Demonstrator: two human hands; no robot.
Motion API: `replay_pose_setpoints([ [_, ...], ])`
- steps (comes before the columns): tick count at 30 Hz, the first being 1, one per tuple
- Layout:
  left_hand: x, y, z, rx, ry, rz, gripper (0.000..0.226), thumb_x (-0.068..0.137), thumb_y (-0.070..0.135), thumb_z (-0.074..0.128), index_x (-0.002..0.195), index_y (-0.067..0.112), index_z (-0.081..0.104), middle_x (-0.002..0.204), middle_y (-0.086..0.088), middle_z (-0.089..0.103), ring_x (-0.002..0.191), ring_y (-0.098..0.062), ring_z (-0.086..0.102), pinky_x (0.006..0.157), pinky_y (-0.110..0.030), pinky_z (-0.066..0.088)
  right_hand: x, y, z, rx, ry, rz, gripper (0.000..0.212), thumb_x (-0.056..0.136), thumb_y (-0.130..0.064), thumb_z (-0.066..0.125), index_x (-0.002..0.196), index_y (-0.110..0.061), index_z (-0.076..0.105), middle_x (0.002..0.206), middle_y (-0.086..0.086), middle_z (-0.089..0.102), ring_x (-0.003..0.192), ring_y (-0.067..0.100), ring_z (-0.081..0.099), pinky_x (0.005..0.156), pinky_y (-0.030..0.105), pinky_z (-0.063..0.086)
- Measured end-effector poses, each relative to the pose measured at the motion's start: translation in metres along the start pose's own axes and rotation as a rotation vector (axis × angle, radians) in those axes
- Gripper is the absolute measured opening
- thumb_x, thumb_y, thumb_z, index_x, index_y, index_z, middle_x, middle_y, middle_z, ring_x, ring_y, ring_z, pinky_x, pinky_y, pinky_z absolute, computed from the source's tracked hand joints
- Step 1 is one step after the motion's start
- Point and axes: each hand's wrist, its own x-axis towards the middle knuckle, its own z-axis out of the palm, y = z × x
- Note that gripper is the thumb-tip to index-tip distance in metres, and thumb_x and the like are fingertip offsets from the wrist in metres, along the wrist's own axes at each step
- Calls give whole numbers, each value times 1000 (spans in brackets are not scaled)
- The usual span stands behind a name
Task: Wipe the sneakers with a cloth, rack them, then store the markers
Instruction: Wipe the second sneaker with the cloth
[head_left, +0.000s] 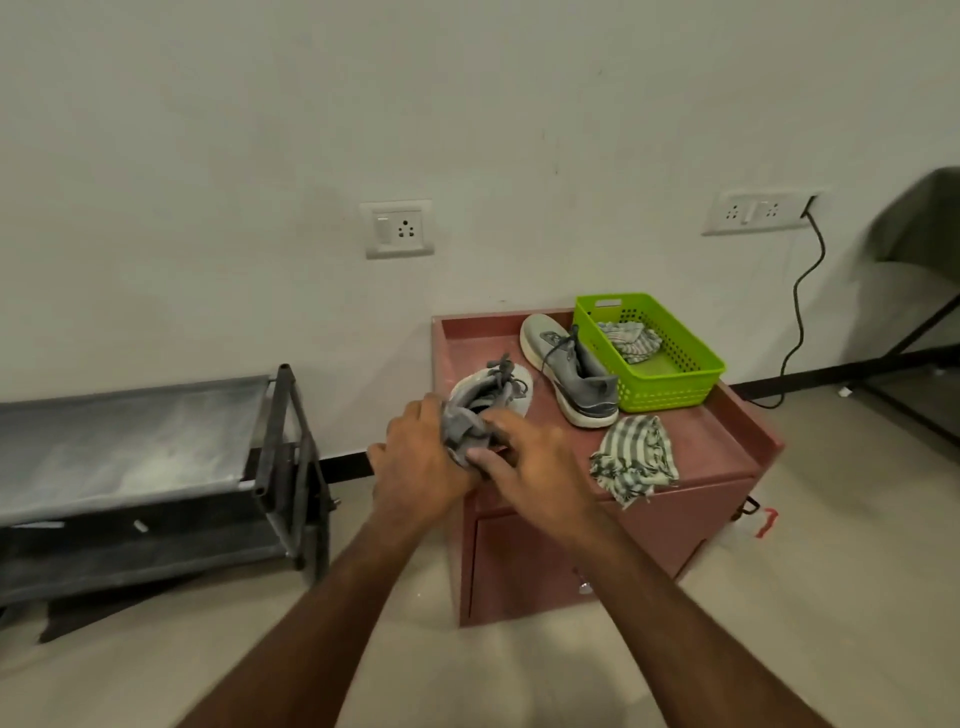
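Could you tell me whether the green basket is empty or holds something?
Not empty: a crumpled striped cloth lies inside the green basket; no markers visible.

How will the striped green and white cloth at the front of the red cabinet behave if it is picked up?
The striped green and white cloth lies crumpled with frayed edges, so it is probably floppy and light. It overhangs the red cabinet edge, so a push might slide it off.

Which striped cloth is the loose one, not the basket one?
Find the reddish-brown cabinet against the wall. On its top, at the front right corner, lies the crumpled green-and-white striped cloth. Unlike the other striped cloth, it lies outside the lime-green plastic basket.
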Motion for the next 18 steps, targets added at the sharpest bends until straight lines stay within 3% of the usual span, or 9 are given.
replay_pose_setpoints([
  [1,3,-3,-3,-29,0,-5,71,59,62,73,119,37,45,111,10,58,104,-20,59,87,-49,48,3,4,-4,86,-23,34,37,86,-30,70,121,-36,58,94,-6,74,86,6,71,75,30,58],
  [3,8,-18,-13,-148,-25,-28,70,54,57,84,112,40,49,100,16,63,94,-13,63,80,-42,53,14,22,-15,146,101,116,43,83,-21,70,120,-37,54,92,-7,73,84,8,71,74,35,60],
  [5,17,-39,-22,-266,-106,-61,70,56,30,95,115,32,56,100,13,67,89,-10,67,73,-28,58,25,51,-29,53,281,176,43,80,-10,66,115,-30,51,95,-4,69,83,14,68,77,42,58],
  [6,22,-49,-26,-304,-140,-58,73,55,20,96,117,26,59,105,7,68,94,-10,68,75,-23,57,28,64,-34,-11,290,216,48,77,-6,66,118,-26,49,102,-2,66,89,17,66,80,44,56],
  [9,33,-63,-32,-341,-182,10,83,53,11,96,127,20,59,122,1,61,109,-6,64,86,-22,56,31,89,-37,-161,67,245,84,65,-13,81,137,-25,40,139,3,47,129,26,48,102,47,47],
  [11,34,-59,-35,-394,-216,3,80,61,-2,91,130,17,55,121,3,60,104,5,62,81,-13,52,34,95,-39,-305,-16,206,106,57,-27,88,146,-32,30,158,1,23,145,29,26,110,53,35],
  [13,35,-54,-38,-451,-235,2,74,68,-12,83,129,17,52,115,7,60,93,18,59,73,-4,47,35,98,-42,-299,-44,217,115,53,-29,91,148,-33,26,162,1,18,148,28,22,111,53,32],
  [15,38,-54,-38,-450,-240,16,73,71,-12,81,129,21,50,113,13,58,87,26,55,70,2,42,33,101,-44,-183,-113,245,119,53,-24,94,151,-26,26,158,4,26,146,24,28,115,42,33],
  [18,43,-62,-37,-422,-237,-18,73,73,-3,83,129,27,48,114,18,57,92,22,56,83,-3,43,30,103,-43,-143,-155,279,126,52,-25,97,154,-20,23,157,6,28,144,21,29,117,35,31],
])
